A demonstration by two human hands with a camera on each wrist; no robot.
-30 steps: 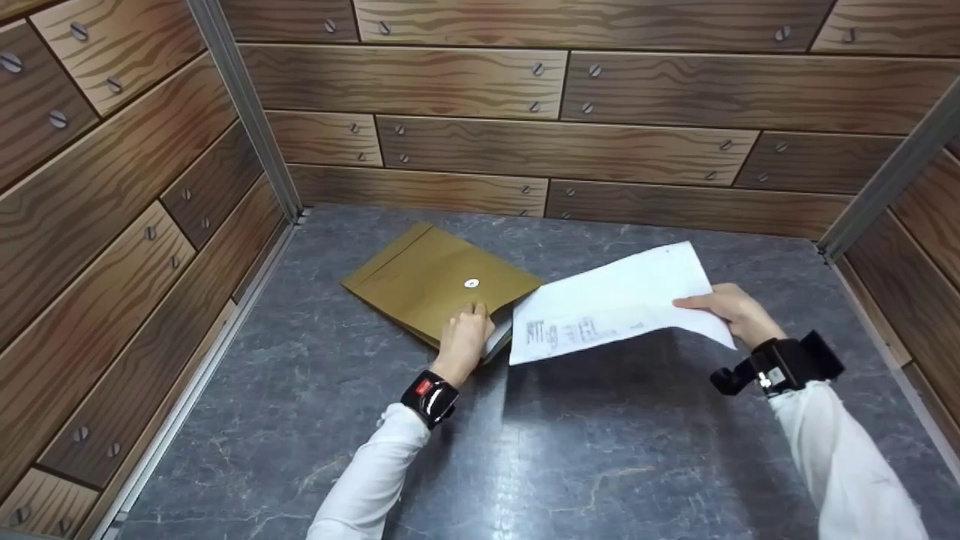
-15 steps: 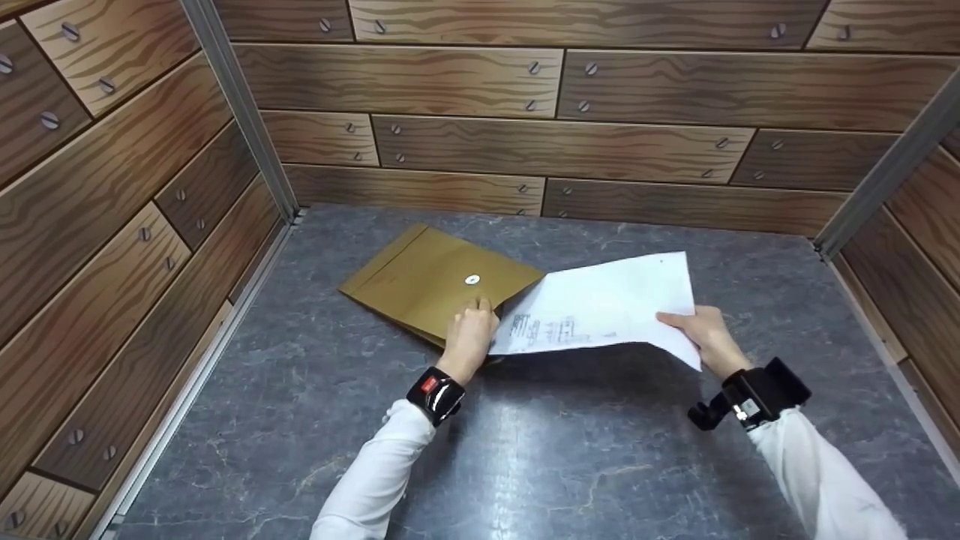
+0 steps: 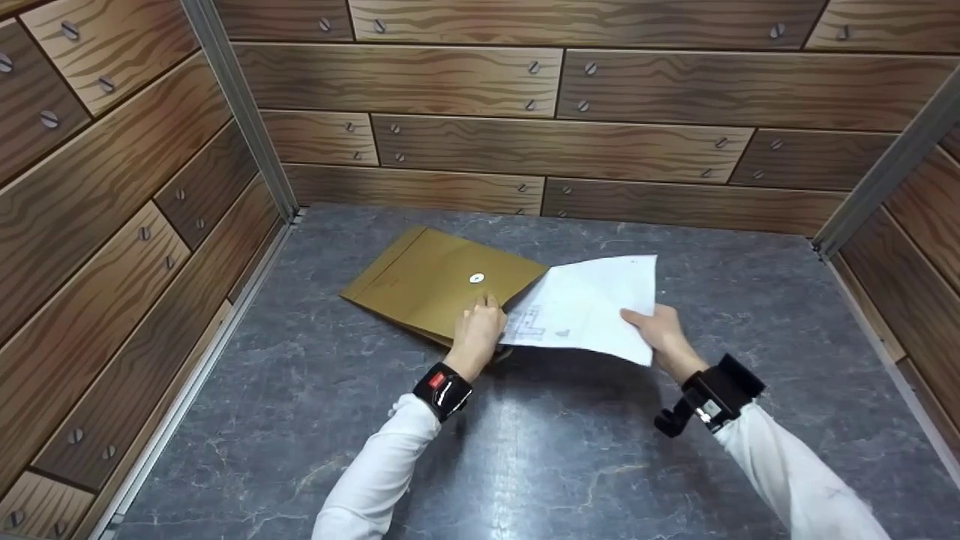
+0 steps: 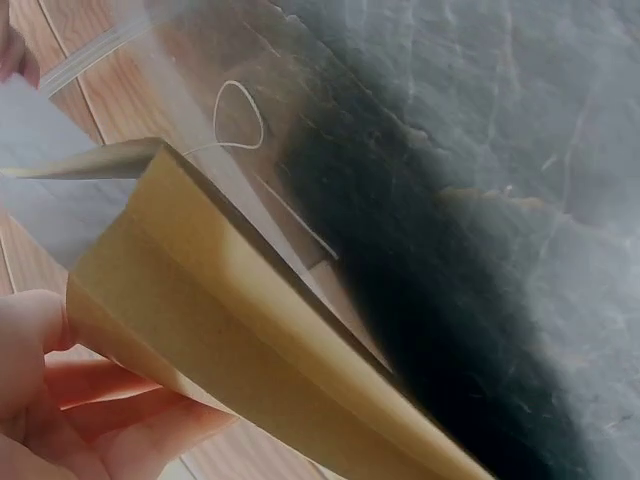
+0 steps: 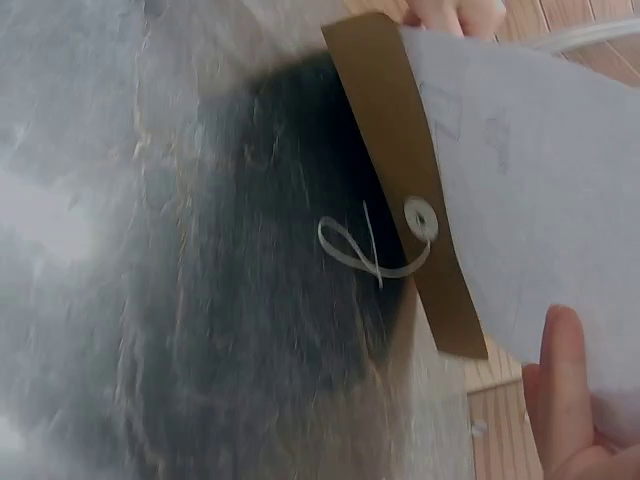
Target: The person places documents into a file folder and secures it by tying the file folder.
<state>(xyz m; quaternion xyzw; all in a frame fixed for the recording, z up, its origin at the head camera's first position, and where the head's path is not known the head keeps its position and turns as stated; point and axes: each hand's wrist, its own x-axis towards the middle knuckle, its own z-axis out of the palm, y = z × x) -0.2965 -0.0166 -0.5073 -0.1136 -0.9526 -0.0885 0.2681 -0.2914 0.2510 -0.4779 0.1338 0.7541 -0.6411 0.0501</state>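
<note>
A brown paper envelope (image 3: 420, 277) lies tilted on the table, its mouth facing right. My left hand (image 3: 478, 334) pinches the near edge of that mouth between thumb and fingers, as the left wrist view shows on the envelope's side (image 4: 220, 300). White printed paper (image 3: 585, 296) enters the mouth with its left end hidden inside. At the paper's outer end, my right hand (image 3: 661, 336) grips it, thumb on top. The right wrist view shows the envelope's flap (image 5: 390, 130) under the paper, with a white button (image 5: 421, 218) and a loose string (image 5: 345, 255).
The dark marbled tabletop (image 3: 600, 465) spreads around the hands. Wood-patterned walls (image 3: 480, 82) stand at the back and both sides, with grey metal posts (image 3: 244, 105) in the corners.
My right hand has moved left with the paper, and more of the paper is now inside the envelope. My left hand has kept its hold on the mouth, shifting only slightly.
</note>
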